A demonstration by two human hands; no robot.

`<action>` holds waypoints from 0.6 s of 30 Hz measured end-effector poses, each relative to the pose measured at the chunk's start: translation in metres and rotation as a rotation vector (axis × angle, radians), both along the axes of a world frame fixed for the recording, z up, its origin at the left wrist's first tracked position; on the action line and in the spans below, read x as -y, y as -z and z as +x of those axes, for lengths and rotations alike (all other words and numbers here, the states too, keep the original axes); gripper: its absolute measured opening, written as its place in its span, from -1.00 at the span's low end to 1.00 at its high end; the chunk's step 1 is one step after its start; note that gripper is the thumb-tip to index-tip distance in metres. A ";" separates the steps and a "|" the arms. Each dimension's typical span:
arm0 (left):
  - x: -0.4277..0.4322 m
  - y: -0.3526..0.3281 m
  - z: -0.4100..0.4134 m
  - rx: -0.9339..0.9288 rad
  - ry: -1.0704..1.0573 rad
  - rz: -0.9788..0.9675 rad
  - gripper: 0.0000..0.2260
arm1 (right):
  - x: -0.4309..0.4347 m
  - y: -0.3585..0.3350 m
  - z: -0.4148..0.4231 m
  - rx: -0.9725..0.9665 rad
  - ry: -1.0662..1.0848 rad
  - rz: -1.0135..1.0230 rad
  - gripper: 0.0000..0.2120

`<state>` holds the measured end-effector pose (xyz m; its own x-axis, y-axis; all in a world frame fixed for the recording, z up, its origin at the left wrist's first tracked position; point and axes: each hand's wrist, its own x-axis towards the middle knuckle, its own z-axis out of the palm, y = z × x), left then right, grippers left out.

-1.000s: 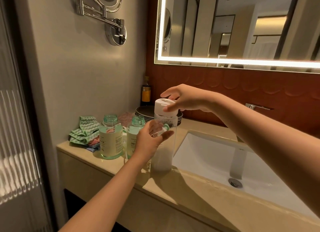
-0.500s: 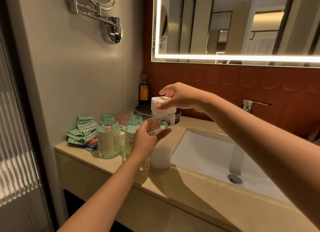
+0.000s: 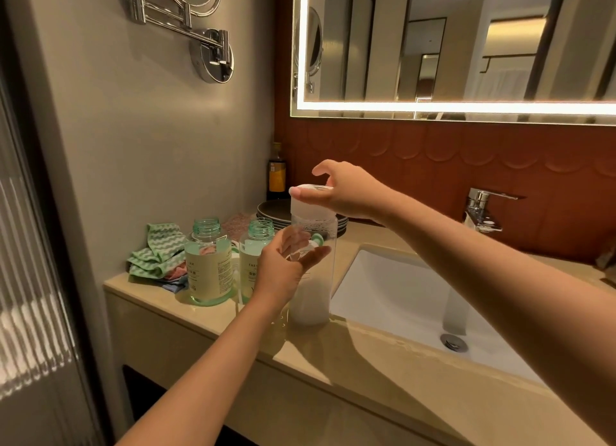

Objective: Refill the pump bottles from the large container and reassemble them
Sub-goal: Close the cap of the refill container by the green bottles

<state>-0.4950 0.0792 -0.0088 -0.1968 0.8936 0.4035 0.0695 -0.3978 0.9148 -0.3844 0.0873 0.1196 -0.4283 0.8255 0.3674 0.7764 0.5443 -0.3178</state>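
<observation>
1. Forearms of a person reach in from the bottom edge over a beige counter (image 3: 366, 379), which has a wet patch near its front
2. Left hand (image 3: 286, 272) wraps around the middle of a tall clear container (image 3: 313, 299), thumb across the front; its fingers are blurred
3. The container stands upright on the counter, just left of a white sink (image 3: 400, 295), with white liquid in its lower part and bubbles near the top
4. Right hand (image 3: 343, 192) comes down from above and grips the container's white cap (image 3: 301, 209), fingers curled over the rim, one finger lifted clear
5. Two pump bottles stand side by side just left of the container, both with open green threaded necks and pale labels: the left bottle (image 3: 208, 272) is in full view, the right bottle (image 3: 253, 255) is partly hidden by the left hand
6. Green and white zigzag cloth (image 3: 160, 252) lies crumpled behind the bottles, against the wall
7. Dark plates (image 3: 276, 210) are stacked behind the container, with a dark bottle (image 3: 277, 175) bearing a yellow label in the corner
8. Chrome tap (image 3: 480, 209) sits behind the sink; above, a lit mirror (image 3: 433, 45) hangs on a red wall, and a round swing-arm mirror (image 3: 213, 55) is fixed to the grey wall on the left
</observation>
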 end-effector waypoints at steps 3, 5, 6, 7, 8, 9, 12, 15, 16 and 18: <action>0.000 0.000 0.000 0.001 0.005 0.000 -0.39 | -0.002 -0.002 -0.002 -0.021 -0.011 -0.050 -0.28; 0.000 0.000 0.000 -0.014 -0.006 0.003 -0.44 | 0.001 -0.011 0.003 -0.074 -0.076 -0.177 -0.36; 0.000 0.000 0.000 -0.016 -0.010 0.005 -0.46 | 0.002 -0.015 0.006 -0.080 -0.108 -0.238 -0.40; -0.001 0.001 0.000 -0.016 -0.013 0.009 -0.47 | 0.002 -0.018 0.008 -0.069 -0.130 -0.269 -0.44; -0.002 0.001 0.000 -0.019 -0.019 0.011 -0.46 | 0.002 -0.018 0.010 -0.051 -0.136 -0.260 -0.46; -0.002 0.001 0.000 -0.021 -0.023 0.010 -0.43 | 0.002 -0.017 0.011 -0.030 -0.128 -0.209 -0.47; -0.001 0.001 0.000 0.002 -0.005 0.004 -0.33 | 0.002 -0.008 0.006 0.038 -0.085 -0.023 -0.44; 0.001 0.000 0.001 0.002 0.004 0.006 -0.32 | 0.000 -0.004 0.003 0.062 -0.030 -0.018 -0.35; 0.001 0.000 0.000 -0.011 0.001 0.006 -0.35 | 0.000 -0.006 0.004 0.039 -0.032 -0.060 -0.35; 0.000 0.001 0.000 -0.027 -0.010 0.002 -0.43 | 0.002 -0.011 0.007 -0.020 -0.095 -0.170 -0.40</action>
